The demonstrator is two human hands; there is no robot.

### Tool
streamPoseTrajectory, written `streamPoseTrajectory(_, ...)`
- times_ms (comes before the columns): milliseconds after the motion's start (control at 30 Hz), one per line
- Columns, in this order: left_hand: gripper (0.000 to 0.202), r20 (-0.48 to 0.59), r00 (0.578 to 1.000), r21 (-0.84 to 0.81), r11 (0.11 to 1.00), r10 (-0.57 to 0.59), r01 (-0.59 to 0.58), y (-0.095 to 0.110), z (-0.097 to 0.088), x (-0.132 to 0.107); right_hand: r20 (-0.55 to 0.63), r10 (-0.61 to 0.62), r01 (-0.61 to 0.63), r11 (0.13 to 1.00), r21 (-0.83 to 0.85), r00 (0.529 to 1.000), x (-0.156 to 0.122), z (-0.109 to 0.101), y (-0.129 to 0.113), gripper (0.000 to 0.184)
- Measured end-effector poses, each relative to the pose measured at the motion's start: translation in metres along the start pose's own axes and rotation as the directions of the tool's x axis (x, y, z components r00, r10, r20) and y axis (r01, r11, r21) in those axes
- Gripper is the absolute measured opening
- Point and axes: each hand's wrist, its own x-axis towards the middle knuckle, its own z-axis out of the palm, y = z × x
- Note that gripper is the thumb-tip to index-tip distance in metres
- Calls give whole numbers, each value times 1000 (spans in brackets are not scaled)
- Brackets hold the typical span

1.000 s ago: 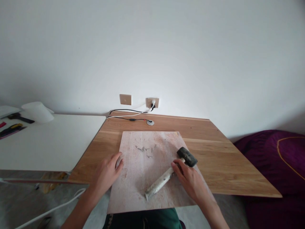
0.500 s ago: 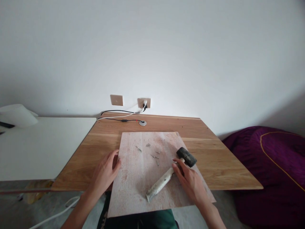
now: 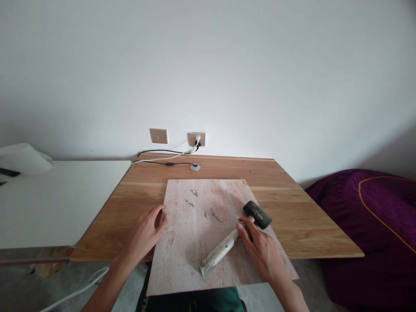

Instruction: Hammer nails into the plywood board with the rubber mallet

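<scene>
A rubber mallet with a black head [image 3: 257, 215] and a pale, worn handle [image 3: 219, 252] lies slantwise on a wood-grain board [image 3: 177, 260]. My right hand [image 3: 261, 251] is closed around the handle just below the head, thumb and fingertips against it. At the board's left edge, my left hand [image 3: 144, 232] holds on with curved fingers and thumb, a gap showing between them. Loose nails lie in small groups on the board: one group [image 3: 194, 193] near the far edge, another [image 3: 190, 203] below it, and more [image 3: 216, 215] in the middle.
The board lies on a wooden table [image 3: 308, 216] and sticks out past its front edge above my lap. Cables [image 3: 156, 160] run to a wall socket [image 3: 196, 139]. A white table [image 3: 65, 203] adjoins on the left; a purple beanbag [image 3: 373, 242] is at right.
Several nails have shifted on the board and lie in different groupings. The board and mallet appear slightly further right. Both hands keep nearly the same pose.
</scene>
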Motion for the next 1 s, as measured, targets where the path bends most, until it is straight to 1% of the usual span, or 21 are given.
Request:
streamPoseTrajectory(67,26,4,999,45,998,34,-34,1,0,8,1,3,-3,1000,3,1000,0,1,1,59)
streamPoseTrajectory(133,23,-15,996,93,992,86,-84,4,2,18,0,15,-15,1000,13,1000,1,1,1,60)
streamPoseTrajectory(200,26,-15,987,122,980,159,-156,11,6,30,5,35,-35,999,25,999,2,0,1,60)
streamPoseTrajectory(233,29,3,979,121,972,202,-201,16,7,36,7,45,-45,999,31,999,3,-1,1,60)
streamPoseTrajectory(333,36,135,940,68,943,314,-325,32,12,59,-13,58,-58,998,36,998,3,-2,0,59)
streamPoseTrajectory(400,35,222,910,19,932,349,-362,40,15,77,-20,59,-58,998,34,998,3,-2,-1,59)
streamPoseTrajectory(467,35,266,896,-8,930,356,-368,45,19,97,-6,60,-60,997,38,998,3,-2,-2,60)
streamPoseTrajectory(567,38,311,871,-49,921,381,-386,46,27,122,-2,70,-70,996,46,998,3,-1,-3,64)
streamPoseTrajectory(667,31,365,826,-125,902,429,-414,44,35,138,-17,71,-70,995,69,997,4,-1,-3,65)
streamPoseTrajectory(700,27,375,818,-150,899,436,-411,43,37,141,-23,69,-67,995,77,997,5,-1,-3,64)
streamPoseTrajectory(767,22,387,816,-196,903,429,-382,41,41,144,-33,60,-56,995,88,998,6,-2,-3,64)
streamPoseTrajectory(900,19,390,836,-261,917,386,-302,36,45,148,-51,52,-47,995,93,997,8,-2,-2,65)
streamPoseTrajectory(1000,17,392,851,-288,926,348,-246,40,49,154,-62,63,-57,994,92,996,9,-1,-2,62)
